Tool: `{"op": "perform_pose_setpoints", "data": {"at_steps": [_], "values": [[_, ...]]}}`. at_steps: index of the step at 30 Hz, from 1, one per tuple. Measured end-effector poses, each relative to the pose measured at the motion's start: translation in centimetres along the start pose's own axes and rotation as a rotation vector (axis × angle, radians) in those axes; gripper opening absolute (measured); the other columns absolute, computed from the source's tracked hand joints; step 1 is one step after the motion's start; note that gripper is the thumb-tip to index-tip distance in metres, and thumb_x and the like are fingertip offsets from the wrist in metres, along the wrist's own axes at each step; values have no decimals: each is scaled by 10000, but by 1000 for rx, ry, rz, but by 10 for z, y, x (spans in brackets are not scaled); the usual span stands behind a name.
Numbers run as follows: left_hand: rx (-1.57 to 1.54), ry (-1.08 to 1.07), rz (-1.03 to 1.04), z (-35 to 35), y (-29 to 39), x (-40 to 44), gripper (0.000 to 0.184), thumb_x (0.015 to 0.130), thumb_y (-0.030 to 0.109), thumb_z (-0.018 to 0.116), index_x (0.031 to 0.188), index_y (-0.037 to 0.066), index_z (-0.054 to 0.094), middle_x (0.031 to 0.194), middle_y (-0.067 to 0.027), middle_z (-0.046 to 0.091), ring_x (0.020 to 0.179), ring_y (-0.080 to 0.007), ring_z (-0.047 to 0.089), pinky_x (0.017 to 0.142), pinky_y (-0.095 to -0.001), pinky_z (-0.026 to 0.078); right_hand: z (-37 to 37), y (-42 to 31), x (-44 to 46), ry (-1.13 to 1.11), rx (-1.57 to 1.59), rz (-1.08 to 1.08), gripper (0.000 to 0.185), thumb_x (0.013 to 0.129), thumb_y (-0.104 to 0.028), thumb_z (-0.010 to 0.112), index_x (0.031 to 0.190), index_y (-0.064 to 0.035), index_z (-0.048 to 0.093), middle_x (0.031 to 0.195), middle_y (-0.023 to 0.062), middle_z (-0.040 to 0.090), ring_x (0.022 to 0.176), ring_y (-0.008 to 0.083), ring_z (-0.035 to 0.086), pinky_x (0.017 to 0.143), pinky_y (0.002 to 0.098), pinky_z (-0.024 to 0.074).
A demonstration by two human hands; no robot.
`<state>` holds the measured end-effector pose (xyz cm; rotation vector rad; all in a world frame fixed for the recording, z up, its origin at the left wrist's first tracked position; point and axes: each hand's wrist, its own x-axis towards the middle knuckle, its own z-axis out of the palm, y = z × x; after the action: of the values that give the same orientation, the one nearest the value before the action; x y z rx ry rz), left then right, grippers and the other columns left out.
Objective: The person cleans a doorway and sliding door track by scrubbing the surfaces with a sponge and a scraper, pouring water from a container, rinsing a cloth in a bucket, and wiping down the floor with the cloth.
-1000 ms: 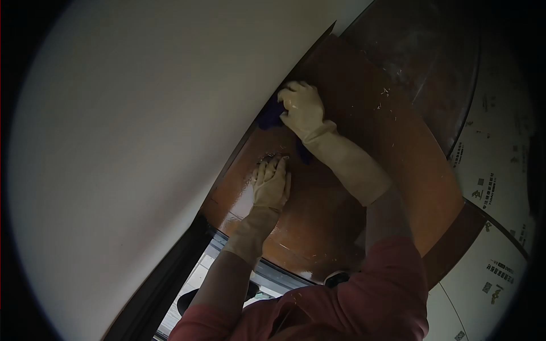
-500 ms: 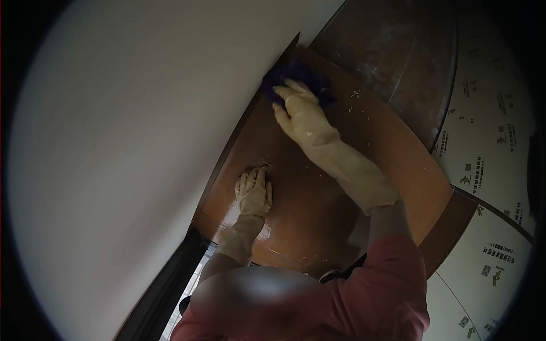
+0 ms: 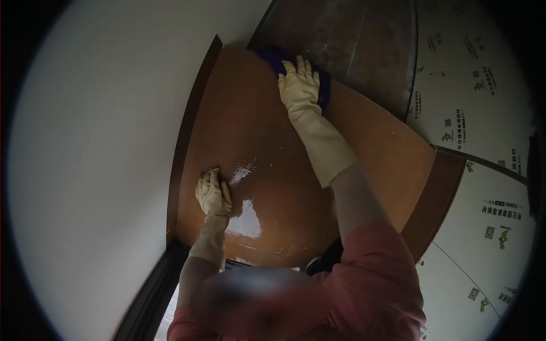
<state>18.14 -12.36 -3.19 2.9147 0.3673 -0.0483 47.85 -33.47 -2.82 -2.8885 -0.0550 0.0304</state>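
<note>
My right hand (image 3: 300,85), in a cream rubber glove, presses a purple cloth (image 3: 325,91) against the far edge of a brown wooden surface (image 3: 261,136). Its fingers are stretched over the cloth, which is bunched out on both sides of the hand. On the left, my gloved left hand (image 3: 214,193) rests on the same surface near the wall side, fingers extended and slightly bent, holding no object that I can see. Shiny wet-looking patches (image 3: 245,219) lie beside it.
A white wall (image 3: 108,131) with a dark skirting strip (image 3: 187,133) runs along the left. Beyond the far edge lies a dark, dusty panel (image 3: 341,45). Printed protective sheeting (image 3: 472,187) covers the right side. Small light specks dot the wood.
My right hand has slid the purple cloth from the wall-side corner along the far edge to the right. The view has shifted; my left hand still rests on the wood.
</note>
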Motion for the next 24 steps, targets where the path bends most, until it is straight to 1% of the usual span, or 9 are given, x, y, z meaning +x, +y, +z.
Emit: {"op": "perform_pose_setpoints", "data": {"at_steps": [1, 3, 5, 8, 9, 10, 12, 19, 24], "values": [[45, 46, 28, -5, 5, 2, 429, 924, 251, 485, 1317, 80, 505, 1317, -134, 519, 1226, -348, 461, 1081, -471, 305, -10, 38, -17, -19, -30, 59, 433, 990, -359, 434, 1385, -184, 461, 1530, 138, 318, 1432, 299, 265, 1141, 491, 246], [9, -31, -4, -16, 11, 6, 445, 928, 253, 482, 1339, 82, 489, 1327, -136, 513, 1244, -355, 450, 1094, -467, 298, -33, 117, -50, -1, -104, 203, 433, 986, -355, 432, 1380, -177, 464, 1531, 130, 317, 1432, 279, 266, 1141, 475, 252], [52, 57, 51, -9, 5, 3, 442, 925, 237, 489, 1336, 75, 486, 1319, -143, 525, 1241, -363, 457, 1086, -469, 306, -52, 198, -72, 23, -140, 363, 449, 978, -342, 428, 1362, -113, 474, 1509, 130, 354, 1407, 284, 312, 1132, 454, 275], [22, 185, 206, -3, 3, 5, 424, 917, 188, 498, 1303, 13, 499, 1269, -180, 563, 1187, -373, 505, 1051, -456, 359, -67, 299, -102, 127, -165, 499, 445, 964, -342, 435, 1350, -124, 481, 1519, 134, 334, 1415, 290, 295, 1132, 470, 271], [14, 191, 225, -3, 6, 7, 415, 915, 170, 497, 1292, -3, 505, 1256, -191, 570, 1167, -382, 517, 1040, -453, 372, -73, 318, -111, 165, -238, 538, 431, 964, -341, 426, 1319, -110, 504, 1490, 133, 371, 1356, 291, 385, 1081, 445, 359], [17, 205, 232, -7, 13, 8, 406, 914, 153, 497, 1282, -19, 510, 1244, -201, 578, 1147, -391, 528, 1029, -450, 386, -77, 342, -121, 178, -246, 564, 431, 964, -341, 426, 1319, -110, 504, 1490, 133, 371, 1356, 291, 385, 1081, 445, 359], [56, 168, 204, -13, 19, 3, 391, 915, 128, 493, 1275, -20, 519, 1248, -201, 578, 1144, -388, 531, 1027, -443, 390, -76, 373, -142, 264, -259, 509, 412, 958, -343, 430, 1268, -96, 541, 1410, 119, 463, 1253, 278, 493, 998, 412, 451], [85, 267, 280, -5, 12, 5, 370, 928, 126, 491, 1266, -17, 539, 1234, -191, 595, 1153, -372, 537, 1015, -422, 407, -102, 479, -139, 350, -360, 371, 389, 928, -298, 486, 1234, -75, 575, 1261, 144, 556, 1128, 302, 564, 933, 408, 486], [123, 287, 308, 3, 4, 3, 391, 956, 183, 458, 1295, 7, 535, 1261, -178, 586, 1180, -351, 531, 1028, -418, 407, -82, 489, -212, 421, -435, 301, 374, 906, -266, 525, 1210, -61, 599, 1154, 162, 622, 1039, 319, 615, 886, 405, 510]]}}
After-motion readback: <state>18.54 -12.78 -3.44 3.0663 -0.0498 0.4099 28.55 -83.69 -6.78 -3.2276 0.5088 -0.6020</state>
